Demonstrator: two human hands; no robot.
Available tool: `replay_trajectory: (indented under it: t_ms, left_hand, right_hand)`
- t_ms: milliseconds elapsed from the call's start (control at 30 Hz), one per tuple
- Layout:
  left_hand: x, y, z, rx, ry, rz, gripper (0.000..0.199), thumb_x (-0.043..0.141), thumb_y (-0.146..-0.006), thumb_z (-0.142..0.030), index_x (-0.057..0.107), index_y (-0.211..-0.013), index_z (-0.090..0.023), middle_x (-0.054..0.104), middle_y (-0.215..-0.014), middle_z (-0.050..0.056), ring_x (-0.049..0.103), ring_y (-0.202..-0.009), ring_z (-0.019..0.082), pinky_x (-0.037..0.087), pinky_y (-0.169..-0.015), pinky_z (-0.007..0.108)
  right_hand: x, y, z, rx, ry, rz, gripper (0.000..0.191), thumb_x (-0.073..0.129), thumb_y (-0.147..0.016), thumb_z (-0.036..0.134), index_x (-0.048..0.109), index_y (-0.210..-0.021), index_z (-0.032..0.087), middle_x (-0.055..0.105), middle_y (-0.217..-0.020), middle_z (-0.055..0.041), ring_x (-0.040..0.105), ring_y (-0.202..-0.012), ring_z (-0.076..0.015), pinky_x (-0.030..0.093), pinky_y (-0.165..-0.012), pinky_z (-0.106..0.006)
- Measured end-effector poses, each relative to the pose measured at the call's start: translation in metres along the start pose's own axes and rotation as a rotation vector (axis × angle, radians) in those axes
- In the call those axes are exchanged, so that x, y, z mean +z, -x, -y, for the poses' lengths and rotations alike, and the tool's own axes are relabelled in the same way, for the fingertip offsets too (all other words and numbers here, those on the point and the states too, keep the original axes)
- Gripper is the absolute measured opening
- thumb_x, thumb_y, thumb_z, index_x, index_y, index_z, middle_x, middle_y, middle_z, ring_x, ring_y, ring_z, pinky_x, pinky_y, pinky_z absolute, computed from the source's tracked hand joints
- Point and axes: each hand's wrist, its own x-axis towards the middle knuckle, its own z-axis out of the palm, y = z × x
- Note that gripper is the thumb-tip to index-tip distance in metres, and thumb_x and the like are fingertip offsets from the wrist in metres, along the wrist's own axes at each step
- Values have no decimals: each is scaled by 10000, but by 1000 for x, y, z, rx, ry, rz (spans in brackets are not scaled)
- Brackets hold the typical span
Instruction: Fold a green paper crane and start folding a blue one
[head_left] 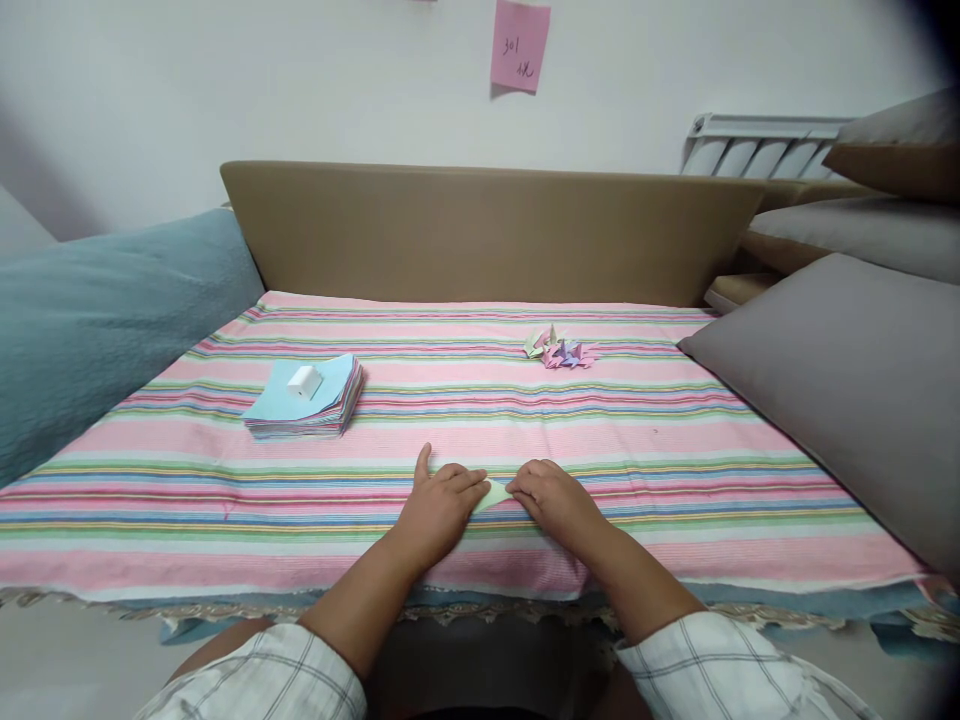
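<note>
A small piece of folded pale green paper (492,495) lies on the striped cloth, between my two hands. My left hand (446,505) holds its left part under bent fingers, with the little finger raised away from the cloth. At the paper's right tip, the fingertips of my right hand (551,503) are closed together. The left thumb is hidden, and the fingers cover both ends of the paper. A cluster of small folded paper pieces (561,352) in pink, green and purple sits farther back.
A stack of coloured paper sheets (300,400), light blue on top, lies left with a small white block (304,382) on it. Grey cushions (832,390) border the right side, a blue-green cushion (112,310) the left. A brown backrest (480,230) stands behind.
</note>
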Motion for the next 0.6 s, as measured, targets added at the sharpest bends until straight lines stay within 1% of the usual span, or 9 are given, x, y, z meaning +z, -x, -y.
replay_trajectory:
  t_ms: [333, 467, 533, 600]
  left_hand:
    - [2, 0, 0, 0, -6, -14, 299, 502, -864, -153, 635, -1055, -342, 677, -1094, 3, 602, -943, 171, -5, -1065, 620]
    - [1, 1, 0, -1, -5, -7, 297, 510, -860, -149, 635, -1053, -337, 674, -1101, 0, 598, -951, 177, -4, -1065, 620]
    - [1, 1, 0, -5, -1, -4, 295, 515, -859, -152, 630, -1058, -336, 672, -1105, -2, 595, -955, 178, -3, -1064, 622]
    - [2, 1, 0, -10, -3, -4, 293, 519, -857, -157, 629, -1059, -338, 672, -1105, -2, 594, -956, 177, 3, -1063, 624]
  right_hand:
    - [-8, 2, 1, 47, 29, 46, 184, 522, -840, 129, 686, -848, 213, 616, -856, -53, 530, -855, -181, 429, -778, -302]
    - [-14, 4, -2, 52, 44, 67, 198, 508, -795, 99, 676, -806, 204, 609, -827, -51, 529, -834, -188, 427, -772, -311]
    - [-18, 4, -2, 71, 60, 46, 196, 498, -759, 78, 657, -773, 191, 605, -806, -54, 527, -812, -198, 432, -753, -325]
    - [-19, 3, 0, 73, 39, -42, 206, 478, -737, 61, 636, -789, 181, 606, -818, -62, 529, -816, -206, 439, -750, -338]
